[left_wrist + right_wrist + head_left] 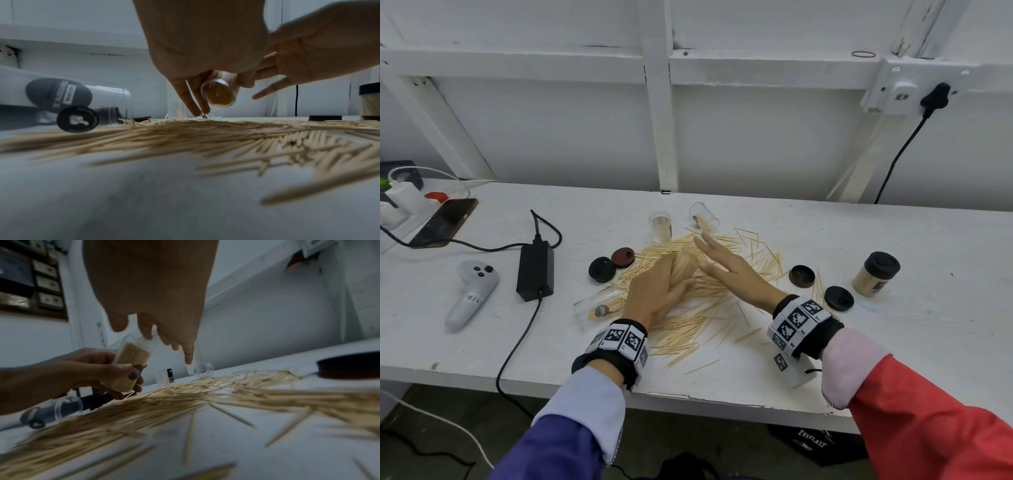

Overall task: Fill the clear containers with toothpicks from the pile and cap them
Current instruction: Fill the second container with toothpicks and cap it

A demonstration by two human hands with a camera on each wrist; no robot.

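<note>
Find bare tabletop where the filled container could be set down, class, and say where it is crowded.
Free: the near edge between the two wrists, below the toothpick pile; the stretch right of the capped jar. Crowded: around the left hand holding the filled container, with the pile, loose lids and a tipped container.

Filled container (131,366) in left hand (86,374), uncapped.

The toothpick pile (698,294) lies mid-counter, nearer the front edge, with two containers (661,226) behind it toward the back edge. Two caps (613,263) sit left of the pile; two more caps (820,286) and a capped container (876,274) sit right. A controller (470,294) and a power brick (534,270) lie toward the left end.
</note>
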